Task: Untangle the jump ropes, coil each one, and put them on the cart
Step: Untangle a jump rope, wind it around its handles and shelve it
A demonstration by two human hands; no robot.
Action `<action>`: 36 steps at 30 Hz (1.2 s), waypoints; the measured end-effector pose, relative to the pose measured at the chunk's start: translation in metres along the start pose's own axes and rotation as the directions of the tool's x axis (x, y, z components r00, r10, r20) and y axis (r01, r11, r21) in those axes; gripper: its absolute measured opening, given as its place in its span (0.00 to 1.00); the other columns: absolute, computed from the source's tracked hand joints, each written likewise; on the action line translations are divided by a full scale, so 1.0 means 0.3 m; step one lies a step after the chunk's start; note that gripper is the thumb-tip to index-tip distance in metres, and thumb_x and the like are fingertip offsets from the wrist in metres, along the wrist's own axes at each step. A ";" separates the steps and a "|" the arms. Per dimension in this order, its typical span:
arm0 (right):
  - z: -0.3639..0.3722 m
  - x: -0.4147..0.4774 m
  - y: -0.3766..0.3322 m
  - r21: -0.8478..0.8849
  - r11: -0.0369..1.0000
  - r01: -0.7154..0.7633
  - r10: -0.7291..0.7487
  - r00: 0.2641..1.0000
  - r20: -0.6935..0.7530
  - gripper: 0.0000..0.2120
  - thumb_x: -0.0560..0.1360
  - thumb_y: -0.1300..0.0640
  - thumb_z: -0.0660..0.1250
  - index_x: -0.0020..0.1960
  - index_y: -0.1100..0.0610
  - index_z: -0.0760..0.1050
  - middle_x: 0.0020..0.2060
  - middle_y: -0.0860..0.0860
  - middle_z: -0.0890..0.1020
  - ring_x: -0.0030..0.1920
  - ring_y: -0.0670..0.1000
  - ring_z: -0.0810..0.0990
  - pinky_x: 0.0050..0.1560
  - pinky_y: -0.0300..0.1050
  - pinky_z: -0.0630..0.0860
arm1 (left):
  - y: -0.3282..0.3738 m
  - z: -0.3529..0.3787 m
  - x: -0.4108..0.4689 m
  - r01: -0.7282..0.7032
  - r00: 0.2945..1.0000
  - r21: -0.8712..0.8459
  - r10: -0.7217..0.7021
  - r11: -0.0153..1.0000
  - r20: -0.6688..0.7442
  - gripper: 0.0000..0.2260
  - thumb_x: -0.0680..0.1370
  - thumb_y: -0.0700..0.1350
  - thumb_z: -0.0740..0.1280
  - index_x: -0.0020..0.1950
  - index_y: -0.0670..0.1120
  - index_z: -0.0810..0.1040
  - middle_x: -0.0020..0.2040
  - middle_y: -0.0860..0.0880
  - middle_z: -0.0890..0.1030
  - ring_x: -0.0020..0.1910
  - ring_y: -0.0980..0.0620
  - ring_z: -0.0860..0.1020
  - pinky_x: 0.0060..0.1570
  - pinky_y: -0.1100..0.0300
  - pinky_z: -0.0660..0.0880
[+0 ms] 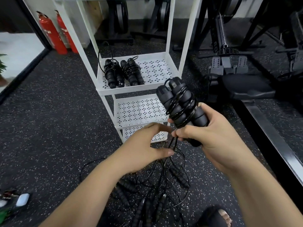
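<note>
Since only the head view is available, all entries come from it.

Right hand: grip closed round the lower ends of two black handles held side by side and tilted up toward the left. This is the rope, with its cord wound several turns round both handles. It is held in the air in front of the cart, just above the middle shelf.

Left hand: just beside the right, fingers curled. Forefinger and thumb sit either side of the loose cord that drops from under the right thumb. Cannot tell whether this grip actually pinches the cord.

The cord runs down into a tangle of black ropes and handles on the speckled floor, directly below both hands.

Cart: white, perforated shelves. Two wound ropes lie side by side, touching, at the left of the upper visible shelf.

Behind the cart, to the left, two red extinguishers stand by the wall. A sandalled foot shows at bottom right.
</note>
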State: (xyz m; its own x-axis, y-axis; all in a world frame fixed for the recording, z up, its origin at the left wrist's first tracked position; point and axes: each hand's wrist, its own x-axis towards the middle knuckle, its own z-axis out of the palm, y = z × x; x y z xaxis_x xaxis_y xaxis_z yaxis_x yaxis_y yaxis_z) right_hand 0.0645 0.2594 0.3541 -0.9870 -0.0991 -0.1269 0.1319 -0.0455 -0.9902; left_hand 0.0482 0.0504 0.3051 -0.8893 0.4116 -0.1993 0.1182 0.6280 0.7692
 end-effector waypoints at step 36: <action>-0.025 -0.018 -0.033 -0.654 0.744 -0.137 0.469 0.804 0.365 0.31 0.69 0.70 0.74 0.62 0.43 0.69 0.40 0.64 0.86 0.36 0.56 0.79 0.38 0.54 0.74 | 0.021 -0.204 -0.072 -0.076 0.991 -0.200 0.051 0.977 -0.125 0.05 0.72 0.52 0.81 0.44 0.54 0.89 0.42 0.54 0.87 0.38 0.60 0.80 0.42 0.70 0.73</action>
State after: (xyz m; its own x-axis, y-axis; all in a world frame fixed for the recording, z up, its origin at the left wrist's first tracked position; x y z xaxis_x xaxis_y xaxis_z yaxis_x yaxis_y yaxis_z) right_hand 0.0678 0.2679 0.3640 -0.6984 -0.4638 -0.5451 0.1728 0.6298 -0.7573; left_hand 0.0411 0.0051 0.3516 -0.9303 0.3575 -0.0820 0.0947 0.4502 0.8879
